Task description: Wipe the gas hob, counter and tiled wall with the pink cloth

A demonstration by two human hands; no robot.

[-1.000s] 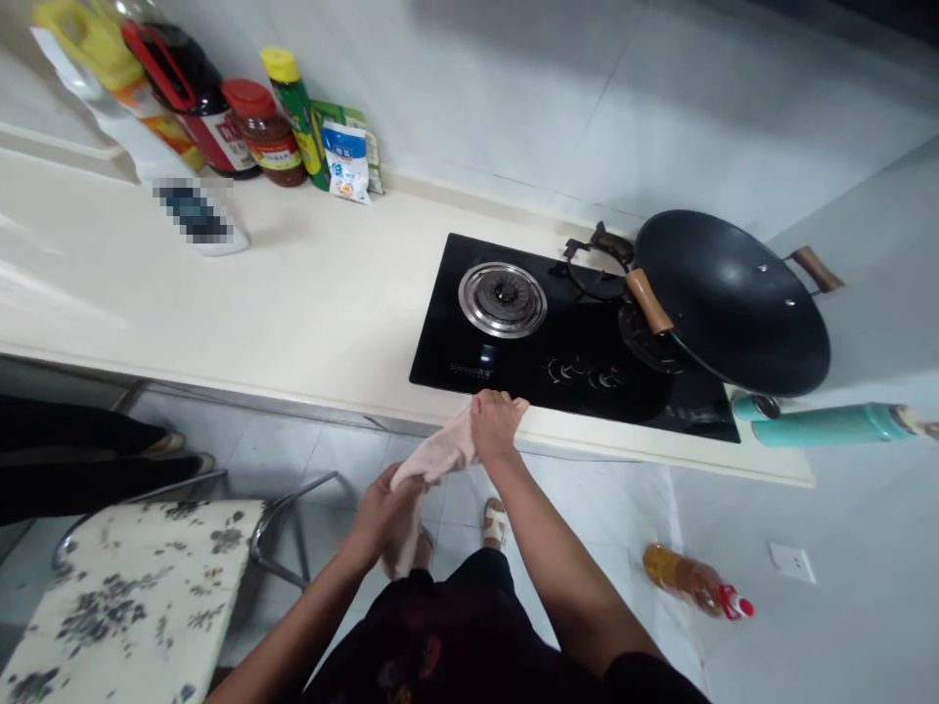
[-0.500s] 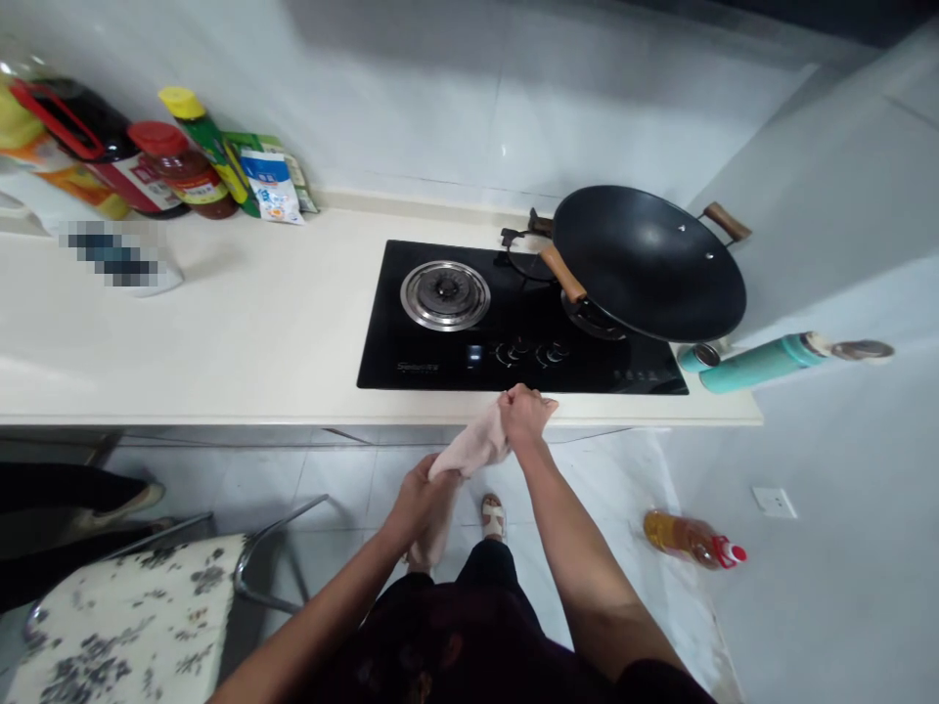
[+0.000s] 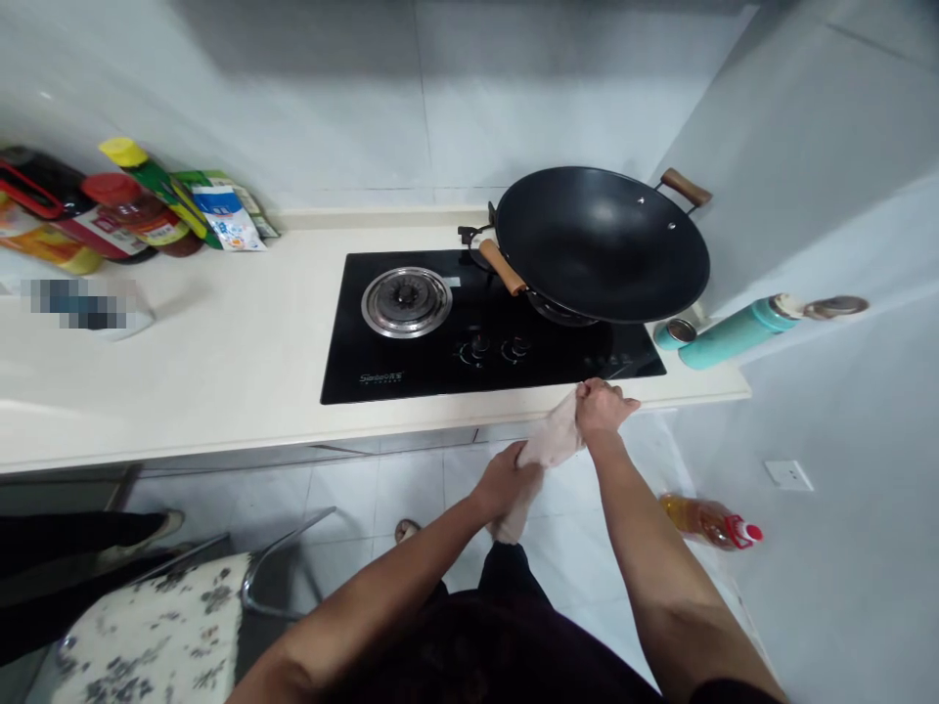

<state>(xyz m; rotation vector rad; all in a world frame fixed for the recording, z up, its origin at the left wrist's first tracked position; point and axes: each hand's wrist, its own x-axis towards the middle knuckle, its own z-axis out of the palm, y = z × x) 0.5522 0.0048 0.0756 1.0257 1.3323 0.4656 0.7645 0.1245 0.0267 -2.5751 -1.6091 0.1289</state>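
Note:
A pale pink cloth is stretched between my two hands at the front edge of the counter. My left hand is closed on its lower left end, over the floor. Higher up and to the right, my right hand grips the other end beside the counter edge. Just beyond lies the black gas stove, with a bare burner on its left. A black wok with wooden handles sits tilted over the right burner.
A turquoise thermos and a small turquoise cup stand right of the stove. Seasoning bottles line the back left. An oil bottle is on the floor at right. A flowered chair and another person's legs are at lower left.
My hands and the cloth have moved right along the counter edge, toward the stove's right end. The view has shifted too. Both hands keep their hold on the cloth.

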